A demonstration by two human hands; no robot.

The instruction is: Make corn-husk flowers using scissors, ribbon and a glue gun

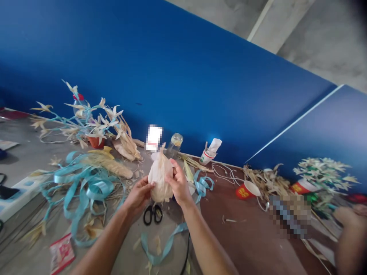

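A pale, broad corn husk (160, 177) is held up above the table, its narrow tip pointing away from me. My left hand (143, 191) pinches its left edge between thumb and fingers. On the opposite edge, my right hand (178, 181) grips it the same way. Just below the husk lie black-handled scissors (153, 214), their blades hidden. A light blue ribbon (164, 254) curls on the table between my forearms. Left of my left hand sits a tangled heap of blue ribbon (99, 187).
Husk flowers on blue stems (94, 124) stand at the back left, near a bundle of dried husks (124, 147). A glass jar (174, 144), a paper cup (207, 156) and a tipped red cup (248, 190) line the back. A power strip (25, 191) lies left. Another person's arm (351, 236) is at right.
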